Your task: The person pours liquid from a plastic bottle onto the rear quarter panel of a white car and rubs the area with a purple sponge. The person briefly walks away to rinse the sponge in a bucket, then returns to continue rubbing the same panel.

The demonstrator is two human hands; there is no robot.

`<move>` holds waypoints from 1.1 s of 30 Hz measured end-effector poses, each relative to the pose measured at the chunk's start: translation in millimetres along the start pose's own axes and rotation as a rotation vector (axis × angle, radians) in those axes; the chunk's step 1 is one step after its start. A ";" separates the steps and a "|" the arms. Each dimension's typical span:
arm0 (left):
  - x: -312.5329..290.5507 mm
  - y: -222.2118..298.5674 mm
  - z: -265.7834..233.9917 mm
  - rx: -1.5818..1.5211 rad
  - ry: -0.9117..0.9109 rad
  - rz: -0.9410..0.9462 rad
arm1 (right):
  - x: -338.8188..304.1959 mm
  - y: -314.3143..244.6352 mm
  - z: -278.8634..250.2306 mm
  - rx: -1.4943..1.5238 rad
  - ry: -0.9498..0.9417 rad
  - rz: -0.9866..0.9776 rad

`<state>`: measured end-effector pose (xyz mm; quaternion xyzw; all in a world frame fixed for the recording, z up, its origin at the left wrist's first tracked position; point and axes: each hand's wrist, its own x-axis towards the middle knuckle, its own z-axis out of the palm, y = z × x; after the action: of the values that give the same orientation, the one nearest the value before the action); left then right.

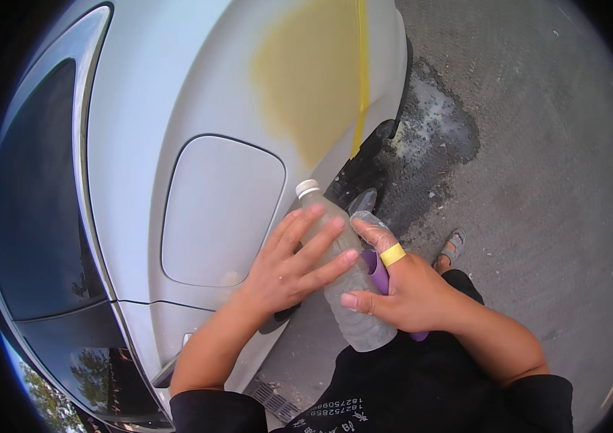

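With the right hand [422, 292], grips a cloudy plastic bottle [360, 326] around its lower half, laying the thumb across the front and hiding most of the other fingers behind. Holds it tilted, pointing the white cap [307, 187] up and leftward, near the right edge of a pale fuel flap [223, 209]; cannot tell from this angle whether touching the car. Has a rolled purple sheet [376, 273] tucked between right hand and bottle. Wears a yellow band [393, 255] near the base of one right finger, with clear film [375, 229] farther along it. Holds the left hand [285, 274] wide, fanning the fingers over the bottle's front; cannot tell if touching. Faces a silver-white car panel [155, 86], with a tan-yellow patch [306, 79] beyond the flap's upper right corner and yellow tape [363, 72] along the patch's right edge. Stands on grey pavement [544, 209], with one sandal [453, 247] in sight and a dark wet stain [432, 119] beside the panel's right edge.
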<state>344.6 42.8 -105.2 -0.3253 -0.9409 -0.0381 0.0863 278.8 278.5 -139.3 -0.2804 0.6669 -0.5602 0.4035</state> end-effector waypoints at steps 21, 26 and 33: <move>55.4 -162.5 -133.1 -0.571 0.362 -0.461 | 112.1 -1.1 3.9 0.334 0.464 -0.102; 37.2 -175.5 -128.7 -0.788 0.458 -0.608 | 144.0 -8.3 23.6 0.158 0.577 -0.192; 26.4 -173.9 -131.4 -0.572 0.374 -0.606 | 154.7 -9.3 32.8 0.000 0.692 -0.286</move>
<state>234.7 -94.6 26.1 -0.0336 -0.9135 -0.3780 0.1463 226.0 131.6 -166.5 -0.1647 0.7179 -0.6726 0.0721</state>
